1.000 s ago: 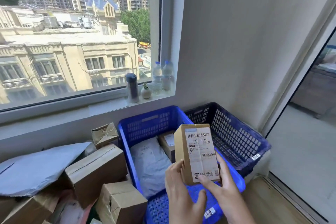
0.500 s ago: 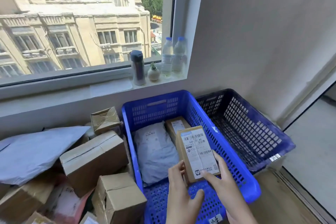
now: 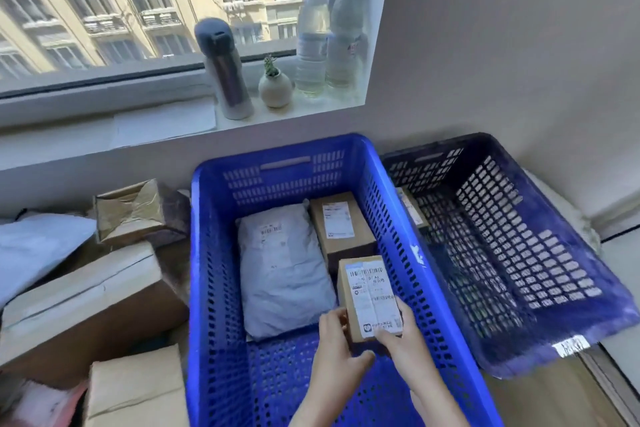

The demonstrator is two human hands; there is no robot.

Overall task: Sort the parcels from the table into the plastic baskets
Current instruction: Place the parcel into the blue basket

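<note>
A small cardboard box (image 3: 367, 291) with a white shipping label is low inside the bright blue basket (image 3: 207, 253). My left hand (image 3: 337, 354) grips its left and lower edge, and my right hand (image 3: 401, 333) holds its lower right corner. In the same basket lie a grey poly mailer (image 3: 280, 267) and another labelled cardboard box (image 3: 341, 222) just behind the held one. To the right stands a dark blue basket (image 3: 519, 253), with one small parcel (image 3: 410, 208) showing at its near-left wall.
Several cardboard parcels (image 3: 83, 295) and a grey mailer (image 3: 38, 246) are piled on the left, against the bright basket. On the windowsill stand a flask (image 3: 223, 73), a small plant pot (image 3: 275, 87) and two water bottles (image 3: 329, 35). A wall is behind the baskets.
Both hands have lowered the small labelled box from above the basket rim down into the bright blue basket, in front of the other box. The camera has tilted down.
</note>
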